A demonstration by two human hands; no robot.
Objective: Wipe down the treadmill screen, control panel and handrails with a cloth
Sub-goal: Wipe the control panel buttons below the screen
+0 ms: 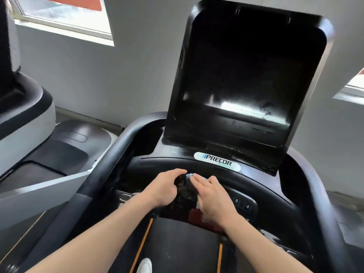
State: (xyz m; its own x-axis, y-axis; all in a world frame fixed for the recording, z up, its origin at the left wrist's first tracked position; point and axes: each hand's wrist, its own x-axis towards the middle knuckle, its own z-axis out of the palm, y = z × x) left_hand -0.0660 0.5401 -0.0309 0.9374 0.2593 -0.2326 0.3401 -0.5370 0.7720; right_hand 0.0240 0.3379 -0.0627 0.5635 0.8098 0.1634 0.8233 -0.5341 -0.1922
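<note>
The treadmill's dark screen (246, 75) stands tilted up behind the curved front handrail (262, 184) with the Precor label. A dark patterned cloth (185, 194) with a reddish part lies draped over the middle of that rail and the control panel (243, 204). My left hand (164, 187) grips the cloth's left edge with curled fingers. My right hand (210, 200) presses flat on the cloth's right side, fingers straight. The cloth hides part of the panel; number keys show to the right of my right hand.
The left side handrail (106, 170) and the right side handrail (327, 223) run back toward me. Below lies the belt (177, 247) with orange stripes and a white shoe (144, 265). Another machine (29, 119) stands at the left, under a window (65, 14).
</note>
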